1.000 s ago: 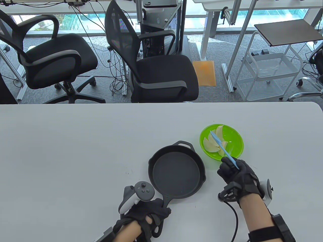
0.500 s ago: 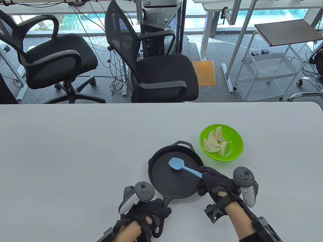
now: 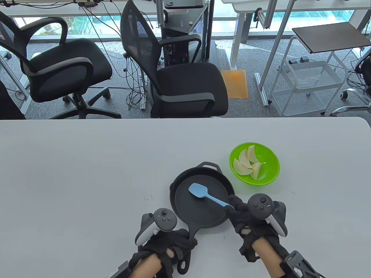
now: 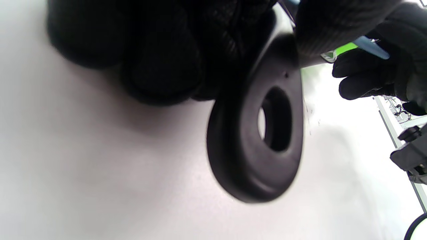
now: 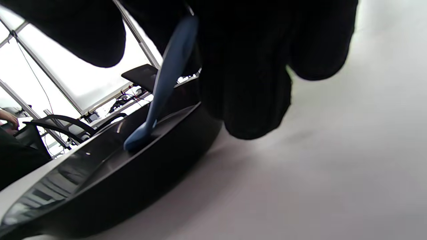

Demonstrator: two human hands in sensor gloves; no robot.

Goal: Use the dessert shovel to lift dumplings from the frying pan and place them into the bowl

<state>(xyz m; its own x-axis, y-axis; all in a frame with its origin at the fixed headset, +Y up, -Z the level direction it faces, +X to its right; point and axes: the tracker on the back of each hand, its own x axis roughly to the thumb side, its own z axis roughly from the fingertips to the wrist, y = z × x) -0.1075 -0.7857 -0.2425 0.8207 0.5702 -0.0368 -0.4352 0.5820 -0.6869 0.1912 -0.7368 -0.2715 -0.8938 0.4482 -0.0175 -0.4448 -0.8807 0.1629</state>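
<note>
With the dumplings (image 3: 247,162) all in the bowl (image 3: 271,173) beyond it, the right hand (image 3: 246,217) grips the dessert shovel (image 3: 207,195) over the bare frying pan (image 3: 203,214), whose handle the left hand (image 3: 171,246) clasps; likely only setting down remains.

We see a black pan (image 3: 203,215), light blue shovel (image 3: 198,191), lime green bowl (image 3: 271,173), pale dumplings (image 3: 246,163), black gloves (image 3: 171,244)

An office or lab; swivel chairs (image 3: 72,69), tangled cables (image 3: 134,95), a white cart (image 3: 307,87), metal frames by windows.
</note>
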